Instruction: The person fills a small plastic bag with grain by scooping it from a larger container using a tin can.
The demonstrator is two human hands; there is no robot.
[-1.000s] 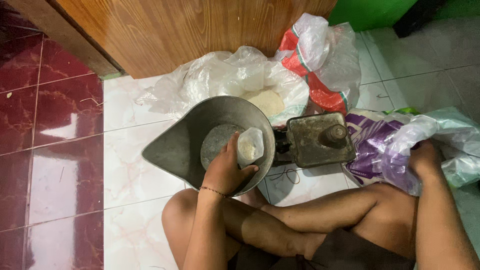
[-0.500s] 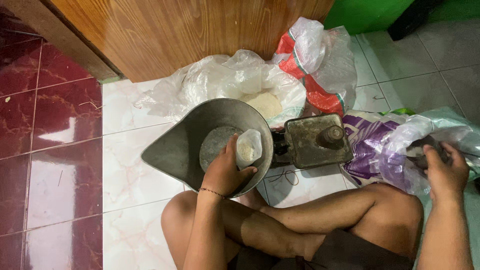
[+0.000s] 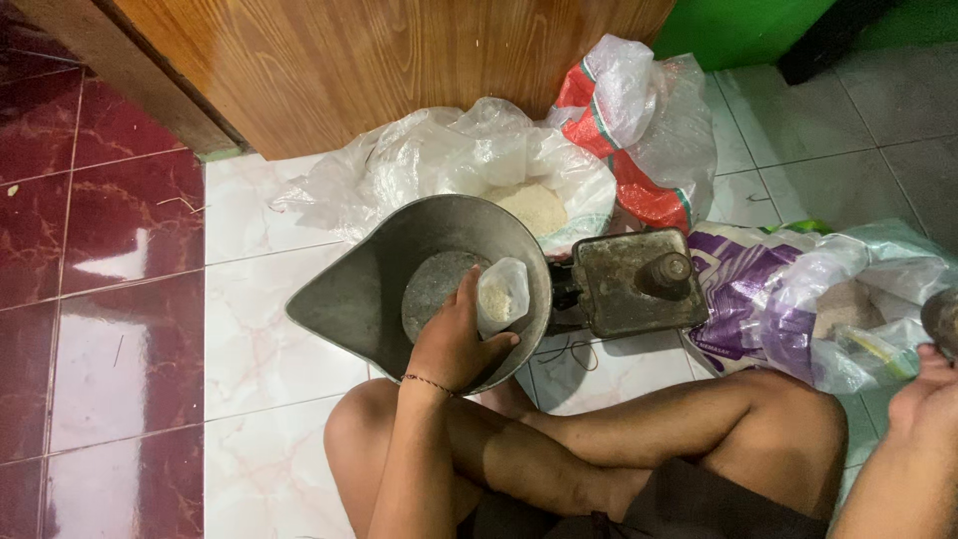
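Note:
My left hand point(image 3: 454, 339) reaches into a grey metal scale pan point(image 3: 359, 294) and grips a small clear plastic bag of white grain point(image 3: 502, 296) that rests inside it. Beside the pan stands the rusty scale platform point(image 3: 619, 299) with a dark weight point(image 3: 667, 269) on top. My right hand point(image 3: 923, 399) is at the right edge of the view, fingers around a dark round object point(image 3: 943, 319) that is cut off by the frame. It hovers near an open purple and clear sack of grain point(image 3: 798, 299).
A white plastic sack of pale grain point(image 3: 539, 205) lies open behind the pan, with a red and white bag point(image 3: 639, 130) beside it. A wooden door point(image 3: 399, 50) stands at the back. My crossed legs point(image 3: 599, 449) fill the foreground. Red tiles point(image 3: 90, 250) lie left.
My right hand has drawn out of the purple sack toward the right edge, bringing a dark round object. My left hand stays on the small bag in the pan.

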